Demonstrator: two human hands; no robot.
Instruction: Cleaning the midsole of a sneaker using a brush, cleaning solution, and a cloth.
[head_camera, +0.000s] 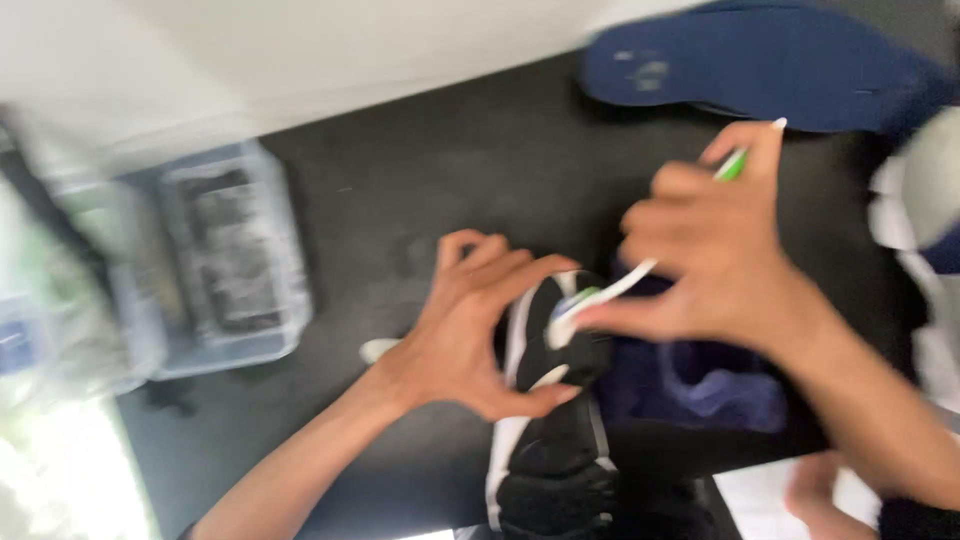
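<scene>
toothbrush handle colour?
White with green, on the toothbrush in the right hand; head view.

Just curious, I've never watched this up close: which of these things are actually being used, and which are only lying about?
In use:
left hand steadying the black shoe
right hand holding a toothbrush, head on the shoe

Lying about:
blue insole
clear box
purple cloth
</scene>
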